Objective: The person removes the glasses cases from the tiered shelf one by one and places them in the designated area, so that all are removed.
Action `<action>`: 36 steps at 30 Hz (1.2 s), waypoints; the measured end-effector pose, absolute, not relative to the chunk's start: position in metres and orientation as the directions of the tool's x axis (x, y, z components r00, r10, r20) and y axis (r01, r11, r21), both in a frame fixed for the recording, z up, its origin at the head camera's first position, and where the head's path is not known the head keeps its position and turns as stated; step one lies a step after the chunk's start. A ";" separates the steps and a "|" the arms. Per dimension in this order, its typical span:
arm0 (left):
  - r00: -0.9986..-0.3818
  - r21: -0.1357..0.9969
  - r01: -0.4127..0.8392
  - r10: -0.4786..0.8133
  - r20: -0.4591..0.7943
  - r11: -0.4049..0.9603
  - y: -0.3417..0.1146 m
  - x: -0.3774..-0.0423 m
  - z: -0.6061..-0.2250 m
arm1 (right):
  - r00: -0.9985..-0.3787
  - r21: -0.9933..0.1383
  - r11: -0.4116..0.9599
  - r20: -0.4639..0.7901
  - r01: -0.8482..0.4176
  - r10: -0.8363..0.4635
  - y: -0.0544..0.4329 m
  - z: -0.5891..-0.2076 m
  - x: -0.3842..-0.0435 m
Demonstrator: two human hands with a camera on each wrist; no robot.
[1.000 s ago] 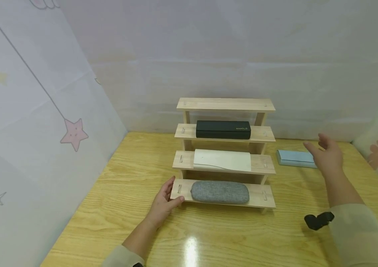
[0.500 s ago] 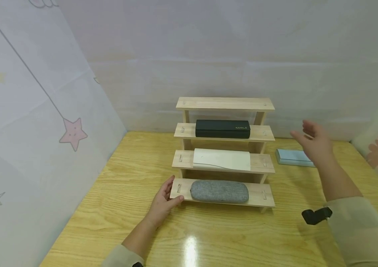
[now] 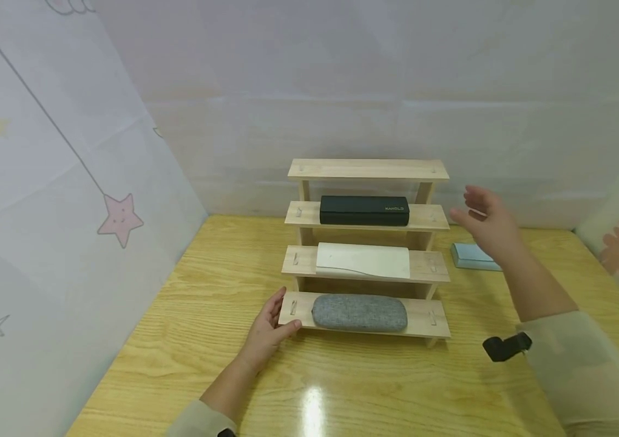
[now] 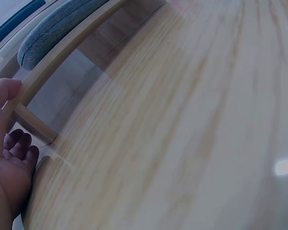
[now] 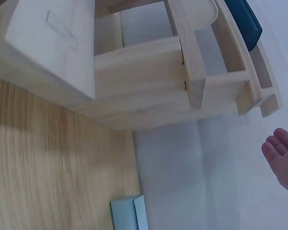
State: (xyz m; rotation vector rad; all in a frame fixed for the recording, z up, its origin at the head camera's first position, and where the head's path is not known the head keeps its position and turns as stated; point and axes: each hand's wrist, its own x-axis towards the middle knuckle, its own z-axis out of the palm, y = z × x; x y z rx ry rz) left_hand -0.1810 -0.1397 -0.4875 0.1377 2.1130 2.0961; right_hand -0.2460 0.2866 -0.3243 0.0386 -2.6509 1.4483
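Observation:
A stepped wooden display rack (image 3: pixel 369 169) of several tiers stands on the table. My left hand (image 3: pixel 267 334) grips the left end of its lowest tier; in the left wrist view the thumb lies over the board's edge and the fingers curl below it. To the right of the rack my right hand (image 3: pixel 487 221) is raised with bare, loosely bent fingers, near the second tier from the top. A grey fabric glasses case (image 3: pixel 360 313) lies on the lowest tier, a white case (image 3: pixel 363 261) above it, and a black case (image 3: pixel 365 210) above that. The top tier is bare.
A light blue glasses case (image 3: pixel 471 257) lies on the table right of the rack, partly covered by my right hand in the head view. Patterned cloth walls (image 3: pixel 342 79) rise behind and beside the wooden table (image 3: pixel 189 340).
My right hand has moved left and away from me, from over the blue case toward the rack's right side. My left hand stays at the lowest tier.

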 end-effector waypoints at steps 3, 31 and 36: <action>-0.983 0.999 -0.047 0.175 -0.049 0.016 -0.140 -0.181 -0.487 | -0.991 -0.833 0.544 0.130 -0.101 0.014 0.279 -0.321 -0.247; -0.983 0.999 -0.030 0.180 -0.032 0.015 -0.141 -0.179 -0.487 | -0.972 -0.802 0.560 0.105 -0.208 -0.212 0.237 -0.309 -0.260; -0.983 1.000 -0.025 0.180 -0.027 0.012 -0.141 -0.179 -0.488 | -0.960 -0.785 0.568 0.117 -0.245 -0.253 0.230 -0.311 -0.266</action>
